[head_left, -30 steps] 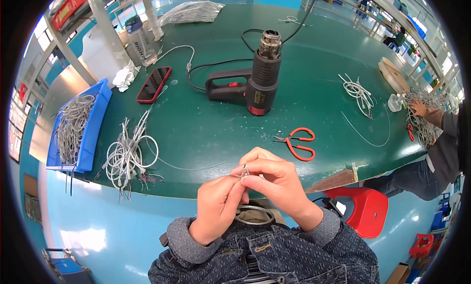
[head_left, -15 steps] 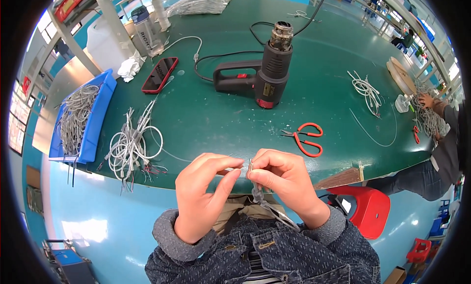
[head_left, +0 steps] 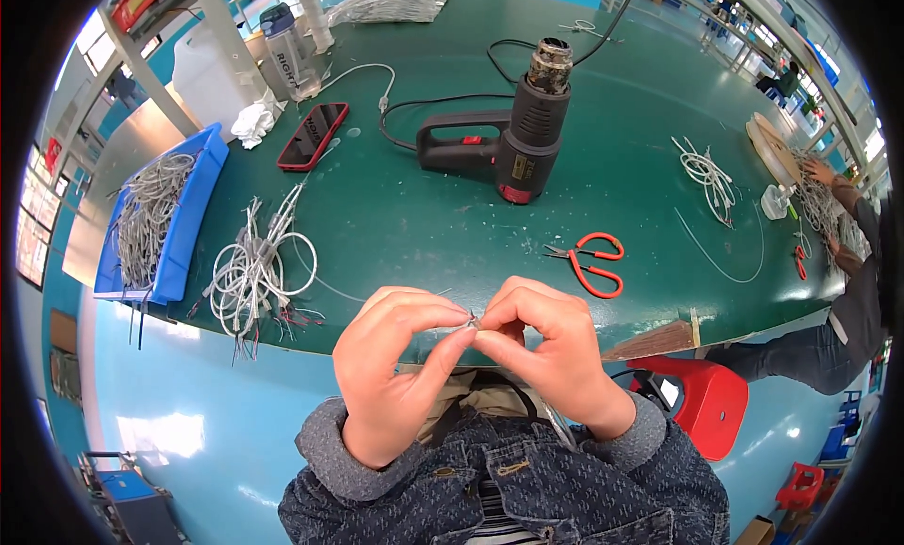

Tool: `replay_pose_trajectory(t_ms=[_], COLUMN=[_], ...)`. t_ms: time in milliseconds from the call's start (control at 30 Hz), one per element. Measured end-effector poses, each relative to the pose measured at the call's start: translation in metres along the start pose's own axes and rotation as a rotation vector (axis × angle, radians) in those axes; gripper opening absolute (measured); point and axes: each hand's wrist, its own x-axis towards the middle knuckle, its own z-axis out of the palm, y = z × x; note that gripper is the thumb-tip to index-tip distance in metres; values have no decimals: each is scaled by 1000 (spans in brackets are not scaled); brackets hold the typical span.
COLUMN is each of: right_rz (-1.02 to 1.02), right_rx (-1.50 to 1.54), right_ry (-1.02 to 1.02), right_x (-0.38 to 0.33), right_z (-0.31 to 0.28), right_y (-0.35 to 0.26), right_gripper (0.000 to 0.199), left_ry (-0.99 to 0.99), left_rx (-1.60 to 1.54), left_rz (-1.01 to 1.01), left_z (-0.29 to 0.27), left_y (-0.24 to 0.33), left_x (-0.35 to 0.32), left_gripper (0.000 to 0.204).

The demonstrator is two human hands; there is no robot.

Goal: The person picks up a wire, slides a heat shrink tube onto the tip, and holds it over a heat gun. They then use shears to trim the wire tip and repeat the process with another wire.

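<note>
Above the table's near edge, my left hand (head_left: pixel 391 361) and my right hand (head_left: pixel 556 352) meet fingertip to fingertip. Both are closed in a pinch on the thin stripped end of a grey cable (head_left: pixel 473 321). The fingers cover most of that end, so the separate wires are hard to make out. Farther down, a piece of the cable shows below my right hand, in front of my jacket. Red-handled scissors (head_left: pixel 596 265) lie on the table beyond my right hand. A tied bundle of grey cables (head_left: pixel 259 277) rests to the left.
A black heat gun (head_left: pixel 530 136) stands upright on the green table (head_left: pixel 405 230). To the left are a red-cased phone (head_left: pixel 314 136), a bottle (head_left: pixel 287 56) and a blue tray (head_left: pixel 193 225) of cables. A coiled cable (head_left: pixel 706 180) lies right, near a co-worker's hand (head_left: pixel 817 172).
My left fingertips have closed in and now pinch the wire end beside my right fingertips. The cable's hanging part has dropped mostly out of sight behind my right hand. The view has shifted slightly.
</note>
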Motion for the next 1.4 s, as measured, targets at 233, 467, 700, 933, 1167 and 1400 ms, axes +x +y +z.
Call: replay_pose_trajectory(t_ms=[233,467,700,933,1167,1400], right_rz=[-227,-400,-407,-304,2,379], right_rx=[-336,-568,-635,-454,36,514], right_ry=[127,229,224,75,-205,-229], right_x=[-1,3,1,3,4,1], right_z=[9,15,16,6,-14,-11], right_y=[3,6,9,7,3,-1], right_gripper=[16,22,22,15,8,7], left_ry=[36,100,49,16,4,155], left_rx=[-65,-124,-146,-191,-254,-25], left_rz=[-128,-195,-207,-220,-96,254], left_z=[2,11,10,5,2,6], left_y=[-1,-4,-11,-13,-18,-31], left_x=[-4,-3,-3,1,2,4], left_gripper=[15,13,14,12,14,26])
